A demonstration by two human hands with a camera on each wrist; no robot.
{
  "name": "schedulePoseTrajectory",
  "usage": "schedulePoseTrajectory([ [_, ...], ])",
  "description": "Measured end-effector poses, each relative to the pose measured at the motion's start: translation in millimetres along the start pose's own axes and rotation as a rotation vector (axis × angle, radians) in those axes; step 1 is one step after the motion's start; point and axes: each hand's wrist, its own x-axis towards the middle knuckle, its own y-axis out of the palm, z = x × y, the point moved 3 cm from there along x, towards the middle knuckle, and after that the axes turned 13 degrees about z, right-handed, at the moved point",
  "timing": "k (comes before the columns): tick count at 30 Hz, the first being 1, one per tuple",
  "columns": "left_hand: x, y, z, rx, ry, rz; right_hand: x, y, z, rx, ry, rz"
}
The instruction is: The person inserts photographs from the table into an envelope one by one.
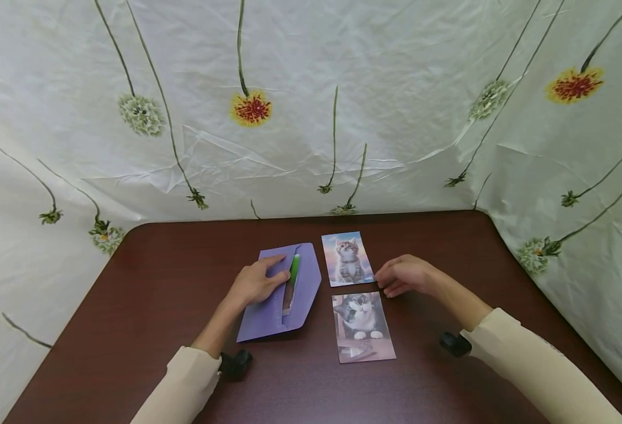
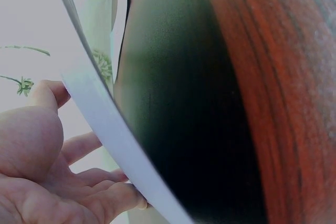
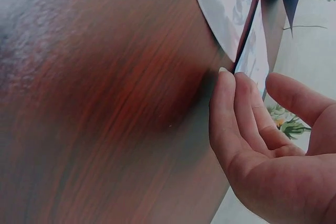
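On the left part of the table lies a purple envelope, its pointed flap open toward the right. A bright green strip and a brownish piece show at its opening. My left hand rests on the envelope with spread fingers, thumb near the green strip. To the right lie two cat pictures: a kitten card above, and a grey-and-white cat card below. My right hand is at the kitten card's lower right corner, fingers loosely bent. In the right wrist view its thumb stands apart from the fingers.
The dark brown table has rounded far corners. A white cloth printed with flowers hangs behind it and along both sides. Each wrist wears a black camera, one on the left and one on the right.
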Motion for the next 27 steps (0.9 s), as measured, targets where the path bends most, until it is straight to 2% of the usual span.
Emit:
schedulePoseTrajectory([
  [9, -0.5, 0.1, 1.2, 0.003, 0.001, -0.002, 0.3, 2.1, -7.3, 0.007, 0.019, 0.041],
  [27, 0.7, 0.5, 0.6, -0.009, -0.007, 0.007, 0.9, 6.4, -14.1, -0.019, 0.023, 0.067],
])
